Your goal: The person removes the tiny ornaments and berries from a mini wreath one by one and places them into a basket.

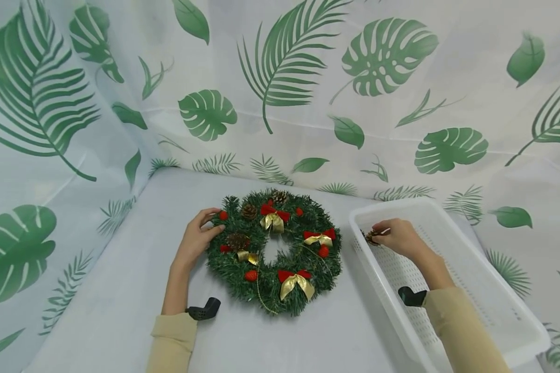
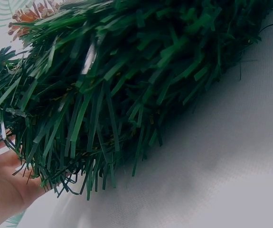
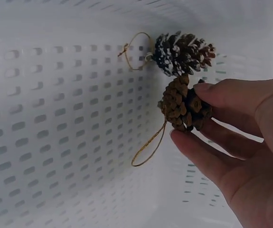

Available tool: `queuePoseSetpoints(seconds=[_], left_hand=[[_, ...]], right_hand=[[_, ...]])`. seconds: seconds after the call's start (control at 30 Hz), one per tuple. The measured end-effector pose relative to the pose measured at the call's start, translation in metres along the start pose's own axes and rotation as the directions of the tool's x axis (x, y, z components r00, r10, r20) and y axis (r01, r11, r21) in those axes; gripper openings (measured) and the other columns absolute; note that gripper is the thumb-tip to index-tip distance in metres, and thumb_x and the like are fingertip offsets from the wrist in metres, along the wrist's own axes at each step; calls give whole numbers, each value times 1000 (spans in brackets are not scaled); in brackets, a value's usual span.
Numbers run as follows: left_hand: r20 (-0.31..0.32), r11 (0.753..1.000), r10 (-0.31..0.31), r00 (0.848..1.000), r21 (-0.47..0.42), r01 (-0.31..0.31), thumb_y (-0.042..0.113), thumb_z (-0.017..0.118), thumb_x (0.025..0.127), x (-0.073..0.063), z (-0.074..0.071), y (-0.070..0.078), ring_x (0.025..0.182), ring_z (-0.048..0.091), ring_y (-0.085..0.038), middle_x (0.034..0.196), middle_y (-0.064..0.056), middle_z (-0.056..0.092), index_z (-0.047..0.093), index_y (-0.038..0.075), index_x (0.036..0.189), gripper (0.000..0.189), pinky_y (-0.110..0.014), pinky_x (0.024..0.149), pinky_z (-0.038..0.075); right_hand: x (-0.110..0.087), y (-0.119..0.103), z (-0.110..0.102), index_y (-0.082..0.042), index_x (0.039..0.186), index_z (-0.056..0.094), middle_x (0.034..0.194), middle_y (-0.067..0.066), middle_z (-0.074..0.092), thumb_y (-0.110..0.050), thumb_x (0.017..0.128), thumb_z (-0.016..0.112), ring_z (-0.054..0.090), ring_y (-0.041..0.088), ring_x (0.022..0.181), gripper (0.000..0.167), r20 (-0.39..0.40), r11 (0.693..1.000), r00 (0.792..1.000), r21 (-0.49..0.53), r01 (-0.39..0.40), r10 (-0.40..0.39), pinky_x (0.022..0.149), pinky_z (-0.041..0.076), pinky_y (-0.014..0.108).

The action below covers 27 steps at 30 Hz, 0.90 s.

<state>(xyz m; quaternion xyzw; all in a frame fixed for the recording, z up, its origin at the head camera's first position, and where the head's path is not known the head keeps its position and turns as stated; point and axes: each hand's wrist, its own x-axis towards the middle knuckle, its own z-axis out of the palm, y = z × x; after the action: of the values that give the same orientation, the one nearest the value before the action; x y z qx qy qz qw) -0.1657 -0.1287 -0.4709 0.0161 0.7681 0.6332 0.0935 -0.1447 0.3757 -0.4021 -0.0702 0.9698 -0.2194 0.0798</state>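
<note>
A green tinsel wreath (image 1: 235,267) lies flat on the white table, trimmed with red and gold bows, red berries and pine cones. At its left edge my left hand (image 1: 198,235) holds the greenery between thumb and fingers; in the left wrist view the strands hide most of the fingers. My right hand (image 3: 250,142) is inside the white basket (image 1: 378,274) and pinches a brown pine cone (image 3: 176,107) with a gold string loop dangling from it. Right beside that cone lies a second pine cone (image 3: 181,53), white-tipped, with its own gold loop.
The basket has perforated walls and stands right of the wreath, its long side running toward me. Behind the table (image 1: 284,342) hangs a white curtain (image 1: 308,140) printed with green leaves, which also covers the left side.
</note>
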Motion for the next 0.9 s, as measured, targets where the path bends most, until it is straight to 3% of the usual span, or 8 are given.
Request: queuePoseSetpoints(seconds=[0.33,0.57,0.9], left_hand=[[-2,1000,-9,1000,-17,9,25,67,102,-2,0,3,147,37,-47,167,-17,29,44,16,154,58,-63,111,40],[-6,1000,-10,1000,-2,10,26,68,102,0,1,-1,146,39,-47,165,-17,32,47,16,152,55,-55,101,46],[1,1000,-10,1000,-12,10,25,67,102,-1,-2,3,148,35,-48,166,-18,30,45,15,154,57,-65,112,40]], right_hand=[[4,3,4,8,105,64,104,28,73,-7,90,75,72,45,97,24,-37,999,999,24,-28,29,73,60,47],[4,2,6,4,97,69,101,24,75,-7,91,75,75,43,94,14,-37,1000,999,14,1,-1,70,60,42],[5,-2,10,6,101,70,103,26,74,-5,92,74,74,44,96,15,-49,999,999,47,4,-1,72,61,44]])
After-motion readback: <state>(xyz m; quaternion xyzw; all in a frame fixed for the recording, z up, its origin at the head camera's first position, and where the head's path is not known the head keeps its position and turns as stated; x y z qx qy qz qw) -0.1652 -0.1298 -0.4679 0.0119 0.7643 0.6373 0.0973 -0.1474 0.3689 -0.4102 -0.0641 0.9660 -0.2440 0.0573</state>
